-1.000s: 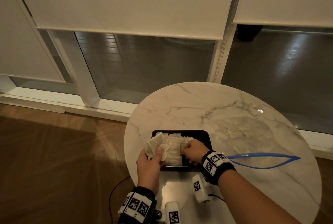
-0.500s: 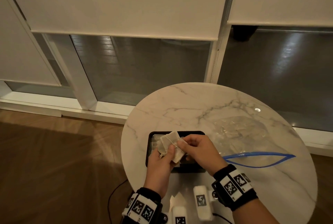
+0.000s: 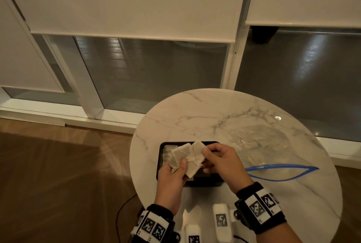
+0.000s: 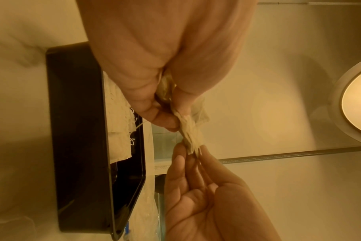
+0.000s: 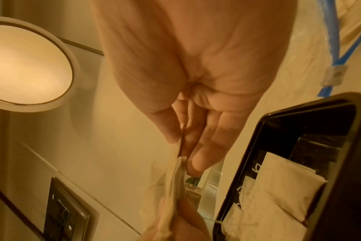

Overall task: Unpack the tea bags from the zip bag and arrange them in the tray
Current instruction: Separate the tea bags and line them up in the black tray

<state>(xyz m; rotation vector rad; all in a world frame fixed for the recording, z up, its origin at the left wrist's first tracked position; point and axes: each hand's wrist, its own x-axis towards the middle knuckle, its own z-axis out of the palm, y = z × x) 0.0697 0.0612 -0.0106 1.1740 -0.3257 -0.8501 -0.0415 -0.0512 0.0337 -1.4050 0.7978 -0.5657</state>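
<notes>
Above the black tray (image 3: pixel 158 162), my left hand (image 3: pixel 180 165) grips a fanned bunch of pale tea bags (image 3: pixel 185 156), thumb on top. At the bunch's right edge, my right hand (image 3: pixel 206 156) pinches one tea bag between thumb and fingers. In the left wrist view the tea bags (image 4: pixel 189 130) stick out from my left hand's fingers and meet the right hand (image 4: pixel 196 153). The right wrist view shows the pinched tea bag edge (image 5: pixel 178 164). More tea bags (image 5: pixel 278 187) lie in the tray (image 5: pixel 247 146). The clear zip bag (image 3: pixel 259 141) lies open to the right, its blue zip (image 3: pixel 281 172) gaping.
The round marble table (image 3: pixel 214 117) stands by a window wall with lowered blinds. Two white marker blocks (image 3: pixel 220 221) sit at the table's near edge. Wood floor and a dark cable (image 3: pixel 121 213) lie to the left.
Both hands have risen from the tray with the bunch of tea bags. My right hand has gone from lying in the tray to pinching the bunch's right edge.
</notes>
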